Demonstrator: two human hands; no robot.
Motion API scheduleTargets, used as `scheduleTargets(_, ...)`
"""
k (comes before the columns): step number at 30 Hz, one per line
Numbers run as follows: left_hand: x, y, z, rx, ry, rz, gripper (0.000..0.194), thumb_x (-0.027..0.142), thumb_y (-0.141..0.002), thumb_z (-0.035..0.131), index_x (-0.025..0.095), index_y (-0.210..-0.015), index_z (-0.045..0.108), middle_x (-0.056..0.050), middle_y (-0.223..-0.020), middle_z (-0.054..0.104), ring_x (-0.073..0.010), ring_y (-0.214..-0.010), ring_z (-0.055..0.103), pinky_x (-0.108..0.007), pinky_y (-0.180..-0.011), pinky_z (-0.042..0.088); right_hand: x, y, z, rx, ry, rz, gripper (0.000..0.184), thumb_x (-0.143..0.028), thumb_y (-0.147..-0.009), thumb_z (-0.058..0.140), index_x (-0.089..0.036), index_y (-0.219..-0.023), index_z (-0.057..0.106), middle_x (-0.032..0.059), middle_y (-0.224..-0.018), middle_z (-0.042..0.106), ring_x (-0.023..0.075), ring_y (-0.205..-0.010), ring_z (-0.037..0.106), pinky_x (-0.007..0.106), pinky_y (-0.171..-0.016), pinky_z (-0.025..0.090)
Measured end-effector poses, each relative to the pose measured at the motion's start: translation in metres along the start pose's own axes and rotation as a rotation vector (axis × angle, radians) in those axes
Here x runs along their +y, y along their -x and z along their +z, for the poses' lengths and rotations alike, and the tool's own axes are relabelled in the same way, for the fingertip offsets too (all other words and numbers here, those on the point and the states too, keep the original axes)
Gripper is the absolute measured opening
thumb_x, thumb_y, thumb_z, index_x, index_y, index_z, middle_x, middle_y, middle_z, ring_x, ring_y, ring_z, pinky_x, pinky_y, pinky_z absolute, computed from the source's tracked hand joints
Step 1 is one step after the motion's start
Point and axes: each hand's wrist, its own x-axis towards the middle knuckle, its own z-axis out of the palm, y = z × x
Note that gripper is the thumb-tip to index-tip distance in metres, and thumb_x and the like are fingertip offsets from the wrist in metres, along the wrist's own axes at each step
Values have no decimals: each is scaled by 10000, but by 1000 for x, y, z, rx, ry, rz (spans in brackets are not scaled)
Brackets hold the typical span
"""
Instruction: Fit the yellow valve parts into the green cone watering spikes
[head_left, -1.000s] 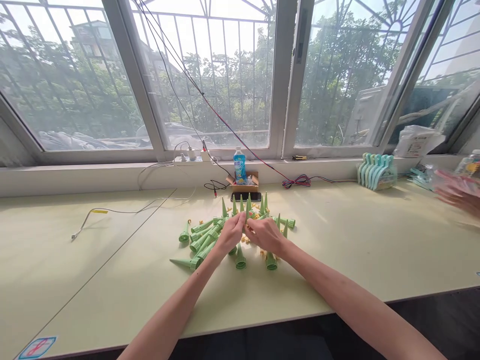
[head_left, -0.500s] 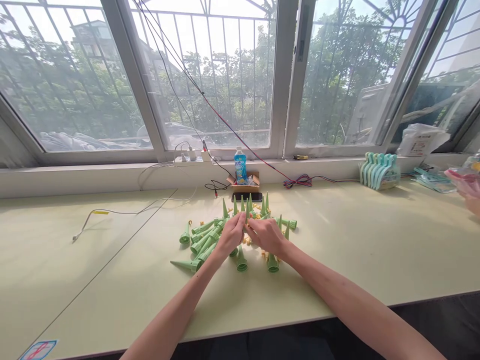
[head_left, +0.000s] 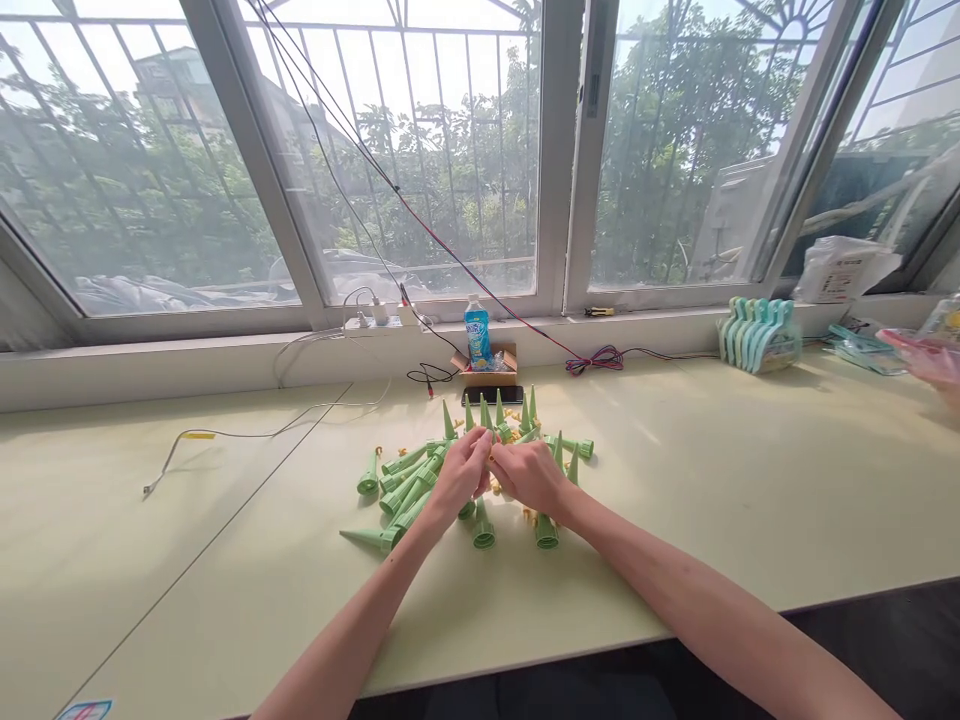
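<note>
"One green cone (head_left: 493, 438): where is it, and what has it?"

"Above the loose cones (head_left: 417, 490), between the tabletop's (head_left: 712, 480) near and far edges, seemingly pinched by the left hand (head_left: 459, 474)."

"And the right hand (head_left: 534, 476)?"

"Fingers curled in close; I can't tell what they grip. I'd keep the left's pinch firm but light, both wrists steady, and any small piece squarely aligned."

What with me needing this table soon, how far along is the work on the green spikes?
Probably partway. The upright green spikes beyond the hands may be done, though nothing confirms it. The left hand and right hand meet, hiding most of what they hold. Apparently left: the lying green spikes and small yellow pieces, though some may be finished too.
</note>
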Motion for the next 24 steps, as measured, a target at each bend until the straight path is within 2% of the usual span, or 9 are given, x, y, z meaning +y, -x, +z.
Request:
scheduleTargets(14, -1, 0, 3, 76, 49, -27, 376, 564, -874, 522, 198, -792, 494, 84, -445, 375, -75, -317, 381, -174, -301, 223, 0, 0, 2, -50, -19, 68, 400, -273, -1030, 328, -162, -701, 526, -3, -536, 581, 77, -416, 425, 231, -471, 207)
scheduleTargets(18, -3, -1, 4, 108, 94, -56, 408, 568, -892, 478, 201, -721, 427, 68, -470, 422, -72, -323, 382, -179, -302, 229, 0, 0, 2, -48, -43, 103, 429, -305, -1033, 326, -169, -665, 499, -9, -518, 555, 74, -413, 407, 224, -472, 208)
scheduleTargets(24, -5, -2, 4, 106, 92, -65, 410, 568, -895, 468, 204, -713, 419, 58, -468, 433, -77, -327, 384, -182, -303, 210, 0, 0, 2, -31, -63, 137, 454, -329, -1032, 316, -171, -644, 490, -8, -510, 541, 77, -417, 387, 227, -469, 215)
